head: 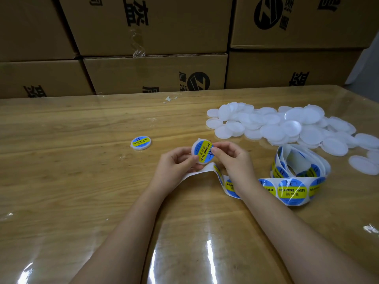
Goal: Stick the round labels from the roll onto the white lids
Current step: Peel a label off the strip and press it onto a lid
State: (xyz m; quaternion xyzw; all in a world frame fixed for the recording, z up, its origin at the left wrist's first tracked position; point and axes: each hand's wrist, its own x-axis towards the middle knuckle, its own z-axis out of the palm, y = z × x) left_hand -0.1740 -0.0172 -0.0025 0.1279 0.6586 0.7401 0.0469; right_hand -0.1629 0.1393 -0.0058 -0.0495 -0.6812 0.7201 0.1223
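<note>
A white lid (202,151) with a blue and yellow round label on it is held up between both hands at the table's middle. My left hand (174,167) pinches its lower left edge. My right hand (230,158) pinches its right edge, thumb on the label. Under my hands runs the label roll's strip (291,190), its bare backing end by my left wrist. The loosely coiled roll (301,162) lies to the right. A pile of plain white lids (287,126) covers the right side. One labelled lid (141,142) lies flat on the left.
The wooden table (82,181) has a glossy clear cover. Stacked cardboard boxes (153,72) form a wall along its far edge. A scrap of white paper (169,98) lies near that edge.
</note>
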